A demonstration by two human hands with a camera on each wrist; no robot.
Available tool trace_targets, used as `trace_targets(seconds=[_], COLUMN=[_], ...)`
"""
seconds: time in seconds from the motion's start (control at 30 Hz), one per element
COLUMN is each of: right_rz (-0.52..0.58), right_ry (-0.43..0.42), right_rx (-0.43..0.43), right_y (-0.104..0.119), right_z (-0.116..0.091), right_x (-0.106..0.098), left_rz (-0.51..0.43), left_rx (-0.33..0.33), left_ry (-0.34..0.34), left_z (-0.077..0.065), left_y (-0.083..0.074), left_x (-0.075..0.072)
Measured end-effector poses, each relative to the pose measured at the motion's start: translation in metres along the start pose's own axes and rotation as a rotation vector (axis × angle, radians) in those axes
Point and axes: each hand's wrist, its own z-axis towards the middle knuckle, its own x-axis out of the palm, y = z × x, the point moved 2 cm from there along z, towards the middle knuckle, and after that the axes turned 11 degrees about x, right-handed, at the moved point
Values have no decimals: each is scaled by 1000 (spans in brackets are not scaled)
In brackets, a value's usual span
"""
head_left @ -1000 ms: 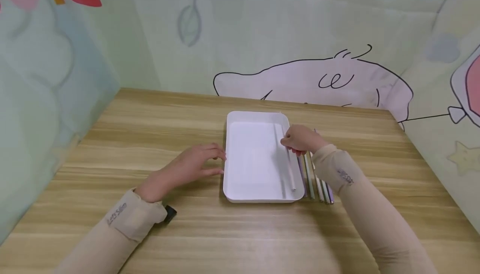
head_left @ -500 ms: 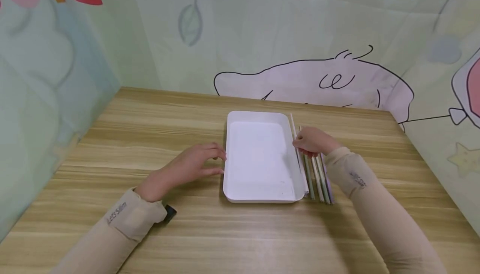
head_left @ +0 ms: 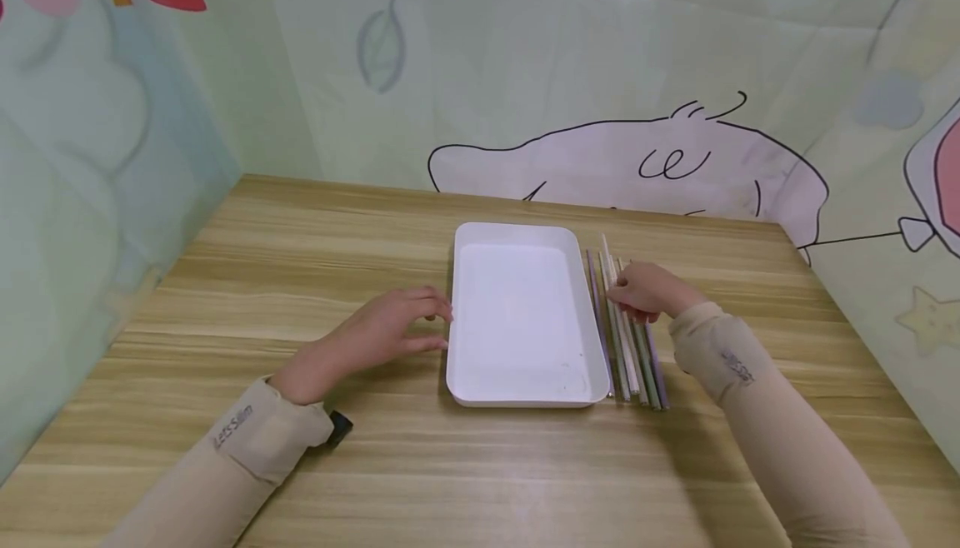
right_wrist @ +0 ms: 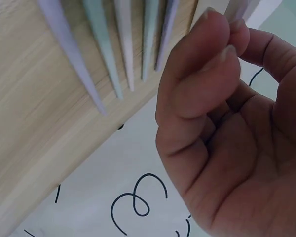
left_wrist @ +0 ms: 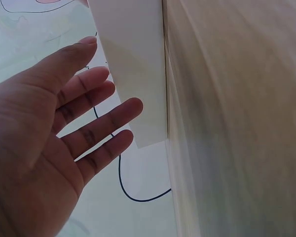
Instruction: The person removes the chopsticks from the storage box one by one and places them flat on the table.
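Observation:
My right hand (head_left: 651,290) pinches a pale pinkish chopstick (head_left: 606,253) between thumb and fingertips, over a row of chopsticks. Only a short, blurred piece of the held chopstick (right_wrist: 236,10) shows in the right wrist view. Several violet, green and pale chopsticks (right_wrist: 122,44) lie roughly side by side on the table, partly hidden by the hand in the head view. To their left sits a shallow white tray (head_left: 517,315) with nothing large in it. My left hand (head_left: 386,325) is at the tray's left side, fingers relaxed, fingertips against or very near its wall (left_wrist: 138,74).
The wood-grain table (head_left: 480,473) runs up to printed cloth walls (head_left: 315,73) at the back and sides. A small black object (head_left: 341,429) shows at the left cuff.
My right hand has carried the pale chopstick rightward, from above the tray's right part, past its rim, to over the row of chopsticks. The left hand and tray stay put.

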Motion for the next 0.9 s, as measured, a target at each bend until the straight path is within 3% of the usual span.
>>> trace_targets(seconds=[0.9], right_rz=[31], right_ry=[29], right_rx=[57], right_y=[-48], right_z=[-10], right_x=[9], left_rz=[-10], left_rx=[10], left_ry=[-16], left_z=[-1], left_y=[0], left_x=[0])
